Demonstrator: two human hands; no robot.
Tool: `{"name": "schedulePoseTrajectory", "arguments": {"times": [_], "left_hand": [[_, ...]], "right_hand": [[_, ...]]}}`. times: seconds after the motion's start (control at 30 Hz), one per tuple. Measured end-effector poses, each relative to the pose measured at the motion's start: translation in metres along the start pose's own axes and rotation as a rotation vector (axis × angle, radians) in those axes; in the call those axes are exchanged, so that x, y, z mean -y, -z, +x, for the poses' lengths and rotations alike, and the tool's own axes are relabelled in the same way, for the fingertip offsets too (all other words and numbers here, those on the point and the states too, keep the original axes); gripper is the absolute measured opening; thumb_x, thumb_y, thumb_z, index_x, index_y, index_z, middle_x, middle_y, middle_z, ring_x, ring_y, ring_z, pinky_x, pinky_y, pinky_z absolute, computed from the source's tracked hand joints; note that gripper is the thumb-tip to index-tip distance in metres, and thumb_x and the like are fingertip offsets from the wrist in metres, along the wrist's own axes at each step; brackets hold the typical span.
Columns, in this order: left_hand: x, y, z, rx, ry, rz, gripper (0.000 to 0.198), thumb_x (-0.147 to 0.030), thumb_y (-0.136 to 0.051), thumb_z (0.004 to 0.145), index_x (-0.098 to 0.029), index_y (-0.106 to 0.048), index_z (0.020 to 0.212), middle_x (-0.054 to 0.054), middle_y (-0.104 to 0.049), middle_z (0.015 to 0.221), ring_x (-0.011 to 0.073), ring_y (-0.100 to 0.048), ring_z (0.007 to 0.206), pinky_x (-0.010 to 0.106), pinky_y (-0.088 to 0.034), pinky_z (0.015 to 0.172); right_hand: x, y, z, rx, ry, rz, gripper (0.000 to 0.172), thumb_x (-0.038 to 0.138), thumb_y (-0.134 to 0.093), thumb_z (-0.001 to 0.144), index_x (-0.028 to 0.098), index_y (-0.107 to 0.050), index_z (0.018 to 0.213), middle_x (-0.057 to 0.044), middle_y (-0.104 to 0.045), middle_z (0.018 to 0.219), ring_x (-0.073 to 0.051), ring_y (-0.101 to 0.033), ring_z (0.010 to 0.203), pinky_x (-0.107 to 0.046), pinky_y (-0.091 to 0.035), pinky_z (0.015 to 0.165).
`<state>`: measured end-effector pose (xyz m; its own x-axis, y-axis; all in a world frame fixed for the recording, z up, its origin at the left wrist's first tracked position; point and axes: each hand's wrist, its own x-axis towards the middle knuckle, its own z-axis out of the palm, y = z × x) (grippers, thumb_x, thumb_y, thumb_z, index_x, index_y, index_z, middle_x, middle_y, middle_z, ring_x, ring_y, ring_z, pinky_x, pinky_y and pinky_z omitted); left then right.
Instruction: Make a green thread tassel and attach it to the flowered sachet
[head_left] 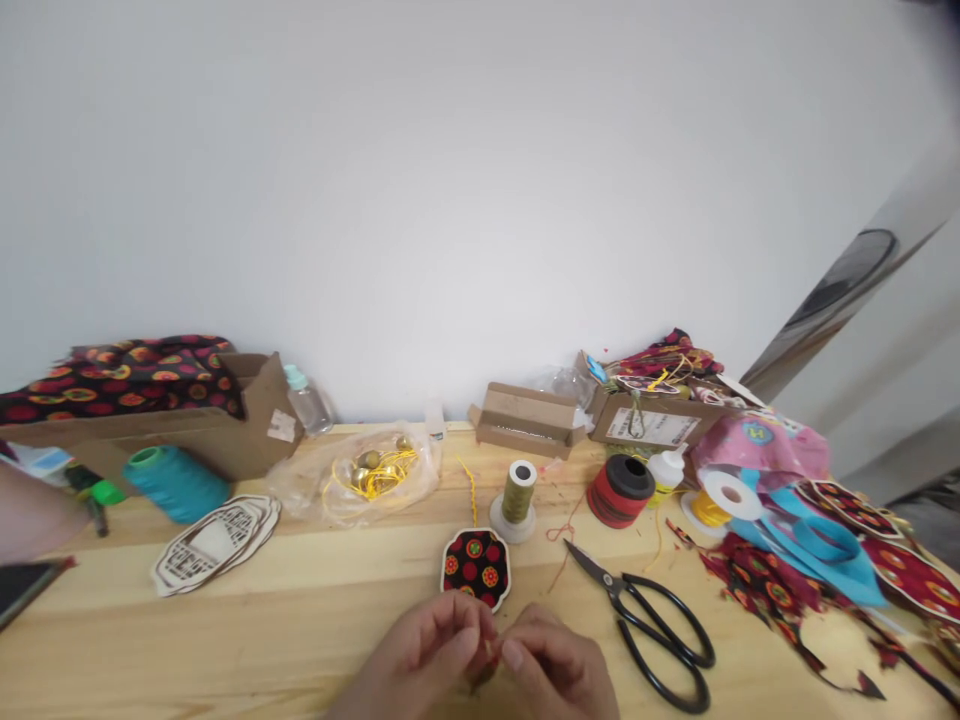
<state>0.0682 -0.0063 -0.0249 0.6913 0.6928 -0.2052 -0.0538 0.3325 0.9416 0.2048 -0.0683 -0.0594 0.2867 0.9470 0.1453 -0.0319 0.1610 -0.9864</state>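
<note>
My left hand (pixel 435 655) and my right hand (pixel 556 665) meet at the table's front, fingertips pinched close together. Between them shows a small reddish bit, too blurred to name. Just beyond my fingers lies a fabric-covered ornament (pixel 475 567), black with red and orange round patterns and a pale scalloped edge. A yellow cord (pixel 472 485) runs from its top; its lower edge is partly hidden by my left hand. To the right, black-handled scissors (pixel 619 590) lie with blades closed. Behind the ornament stands an olive thread spool (pixel 517 500).
On the left are pale cut-out plates (pixel 202 560), a teal thread cone (pixel 176 485) and a plastic bag of bells (pixel 360 475). To the right are a red-and-black thread spool (pixel 619 492), a yellow cord reel (pixel 712 508), blue ribbon (pixel 832 550) and fabric scraps (pixel 757 575). Boxes line the wall.
</note>
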Motion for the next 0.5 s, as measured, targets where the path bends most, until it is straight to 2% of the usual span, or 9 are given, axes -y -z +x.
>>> {"name": "schedulePoseTrajectory", "arguments": {"times": [0.07, 0.17, 0.3, 0.5], "left_hand": [[0.002, -0.001, -0.004, -0.005, 0.023, -0.035, 0.031, -0.046, -0.057, 0.07, -0.016, -0.053, 0.069, 0.002, -0.055, 0.073, 0.0135, -0.049, 0.07, 0.026, -0.037, 0.068], [0.006, -0.005, -0.007, -0.017, 0.073, -0.126, 0.029, -0.045, -0.057, 0.071, -0.016, -0.055, 0.073, 0.003, -0.059, 0.077, 0.0164, -0.053, 0.078, 0.031, -0.038, 0.077], [0.007, -0.012, -0.007, -0.005, 0.097, -0.261, 0.025, -0.039, -0.06, 0.072, -0.016, -0.052, 0.07, 0.001, -0.061, 0.068, 0.0128, -0.055, 0.067, 0.027, -0.041, 0.07], [0.009, -0.011, -0.01, -0.011, 0.085, -0.181, 0.027, -0.04, -0.06, 0.071, -0.016, -0.048, 0.069, -0.001, -0.059, 0.064, 0.0109, -0.053, 0.062, 0.025, -0.041, 0.064]], "right_hand": [[0.0, 0.0, -0.003, -0.062, -0.005, 0.025, 0.029, 0.042, -0.058, 0.071, 0.017, -0.066, 0.057, -0.001, -0.048, 0.057, -0.01, -0.041, 0.05, -0.021, -0.032, 0.046], [0.004, 0.001, -0.007, -0.072, -0.015, 0.062, 0.03, 0.042, -0.059, 0.07, 0.017, -0.062, 0.055, 0.0, -0.045, 0.062, -0.009, -0.039, 0.05, -0.02, -0.029, 0.045], [0.012, 0.001, -0.009, -0.061, -0.053, 0.09, 0.033, 0.044, -0.059, 0.07, 0.016, -0.06, 0.054, 0.0, -0.045, 0.059, -0.01, -0.042, 0.053, -0.02, -0.032, 0.048], [0.0, -0.005, -0.017, -0.042, -0.14, 0.151, 0.037, 0.05, -0.059, 0.067, 0.015, -0.057, 0.055, 0.001, -0.046, 0.055, -0.009, -0.04, 0.05, -0.02, -0.033, 0.047]]}}
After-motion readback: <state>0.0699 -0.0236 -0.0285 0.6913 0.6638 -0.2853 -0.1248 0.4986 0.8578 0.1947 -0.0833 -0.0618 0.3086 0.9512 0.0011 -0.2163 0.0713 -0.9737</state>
